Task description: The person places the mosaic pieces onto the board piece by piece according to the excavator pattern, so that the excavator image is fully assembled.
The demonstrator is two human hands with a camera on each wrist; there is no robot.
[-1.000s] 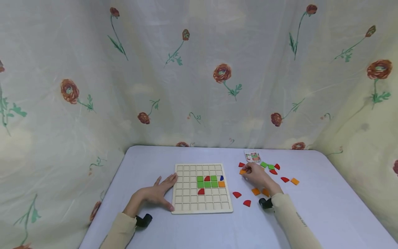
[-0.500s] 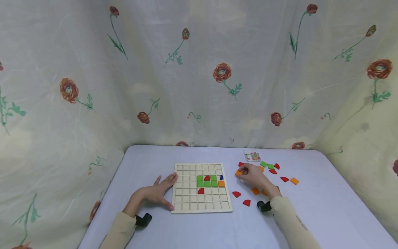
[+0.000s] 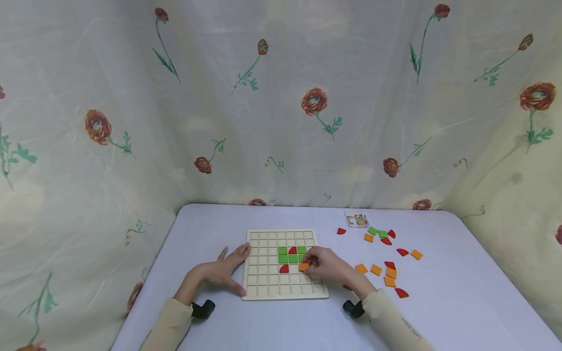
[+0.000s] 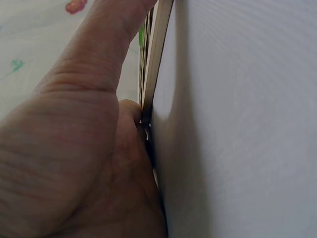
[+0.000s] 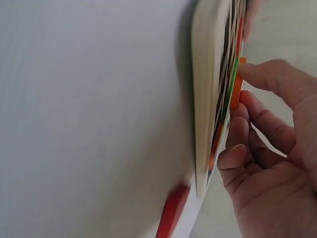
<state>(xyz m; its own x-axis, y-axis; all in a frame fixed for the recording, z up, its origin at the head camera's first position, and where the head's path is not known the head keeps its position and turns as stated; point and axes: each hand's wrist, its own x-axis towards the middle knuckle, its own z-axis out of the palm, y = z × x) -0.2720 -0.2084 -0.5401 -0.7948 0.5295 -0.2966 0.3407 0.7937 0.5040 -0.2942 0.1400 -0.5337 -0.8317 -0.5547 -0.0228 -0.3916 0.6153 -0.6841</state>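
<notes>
I have the right hand [image 3: 327, 263] pinching an orange tile [image 3: 303, 267] at the part-filled board [image 3: 265, 278], left hand [image 3: 221, 272] against it, fingers spread; many pieces [image 3: 375, 269] lie unplaced.

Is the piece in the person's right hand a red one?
No, the right hand pinches an orange square tile over the gridded board.

Board [image 3: 263, 281] on table [image 3: 210, 219], loose tiles [image 3: 375, 269] to its right
</notes>
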